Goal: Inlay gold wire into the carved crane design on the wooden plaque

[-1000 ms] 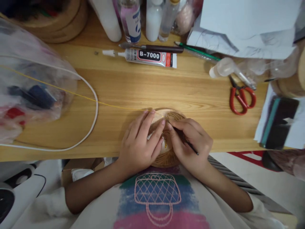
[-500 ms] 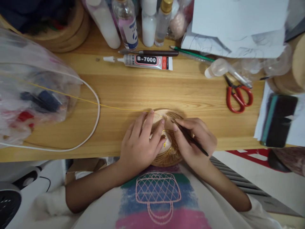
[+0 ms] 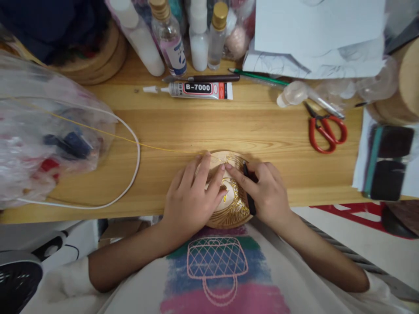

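A round wooden disc [image 3: 225, 223] with carved lines and gold wire patterns lies at the table's front edge. My left hand [image 3: 191, 192] rests over its left side, fingers stretched out and apart. A thin gold wire [image 3: 157, 148] runs from the left to the disc, passing by the fingertips of that hand. In my right hand [image 3: 268, 192] are slim black tweezers [image 3: 249, 192], held against the palm side and pointing away from me. The right index finger reaches out to the disc, its tip beside the left index fingertip. What lies under the two fingertips is hidden.
A B-7000 glue tube [image 3: 199, 90] and a dark-handled knife [image 3: 209, 78] lie behind the disc. Red-handled scissors [image 3: 327, 131] and a phone [image 3: 389, 161] are at right. Bottles [image 3: 170, 43] stand at the back. At left are a plastic bag [image 3: 65, 117] and a white cable [image 3: 135, 170].
My right hand has tucked the tweezers back from the disc, turning them more upright in view, and its index finger now reaches to the disc. The left hand stays about where it was.
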### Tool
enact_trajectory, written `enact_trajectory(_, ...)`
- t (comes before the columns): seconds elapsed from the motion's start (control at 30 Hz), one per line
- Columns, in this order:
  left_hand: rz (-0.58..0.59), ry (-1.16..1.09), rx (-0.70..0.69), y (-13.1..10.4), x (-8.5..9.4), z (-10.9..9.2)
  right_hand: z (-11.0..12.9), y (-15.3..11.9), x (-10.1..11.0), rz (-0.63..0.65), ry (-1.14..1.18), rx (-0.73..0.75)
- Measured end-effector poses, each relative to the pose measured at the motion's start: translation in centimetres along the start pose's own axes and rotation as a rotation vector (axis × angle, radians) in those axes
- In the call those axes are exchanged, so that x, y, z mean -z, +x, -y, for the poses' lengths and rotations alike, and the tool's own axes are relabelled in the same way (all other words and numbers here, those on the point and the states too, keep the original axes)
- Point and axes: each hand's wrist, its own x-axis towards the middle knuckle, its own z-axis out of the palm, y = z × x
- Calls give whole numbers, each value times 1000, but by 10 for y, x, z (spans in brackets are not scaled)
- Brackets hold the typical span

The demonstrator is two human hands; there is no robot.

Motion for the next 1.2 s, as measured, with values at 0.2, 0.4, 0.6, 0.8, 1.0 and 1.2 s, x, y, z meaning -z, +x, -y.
enact_trajectory(0.2,1,24,-22,0,1,3,-2,0,-2,-17,33,10)
enact_trajectory(0.4,54,24,-54,3,5,8,-3,1,-3,-28,-46,64)
enact_trajectory(0.6,92,56,-101,7,10,12,-4,-2,-5,-75,28,5)
enact_trajectory(0.8,123,92,-176,12,15,18,-5,-4,-5,-75,16,-8)
enact_trajectory(1.0,129,124,-233,15,18,24,-3,-2,-4,-59,0,3)
enact_trajectory(1.2,130,121,-245,15,18,26,-3,-2,-5,-72,10,21)
